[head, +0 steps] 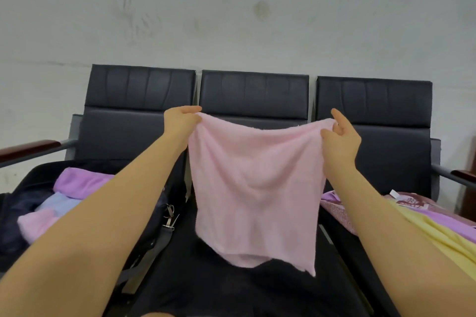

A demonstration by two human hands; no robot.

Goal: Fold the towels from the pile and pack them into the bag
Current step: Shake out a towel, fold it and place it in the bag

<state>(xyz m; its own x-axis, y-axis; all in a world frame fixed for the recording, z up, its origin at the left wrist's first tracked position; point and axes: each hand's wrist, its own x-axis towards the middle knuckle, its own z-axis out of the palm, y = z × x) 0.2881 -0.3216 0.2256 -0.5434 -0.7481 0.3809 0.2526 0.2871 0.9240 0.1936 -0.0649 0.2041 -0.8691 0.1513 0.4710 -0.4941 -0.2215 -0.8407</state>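
Both hands (260,128) hold pink towel (255,188) hanging lengthwise, seemingly.

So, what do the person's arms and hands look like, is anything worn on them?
Both forearms are bare up to the frame edge: no sleeves show. The left hand and the right hand wear no gloves, and no watch, bracelet or ring is visible.

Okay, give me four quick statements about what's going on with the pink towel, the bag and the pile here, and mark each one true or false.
1. Both hands pinch the pink towel by its top corners. True: left hand, right hand.
2. The pink towel lies folded flat on the seat. False: it hangs spread open in the air.
3. The dark bag on the left already holds towels. True.
4. The unfolded pile sits on the left seat. False: it is on the right.
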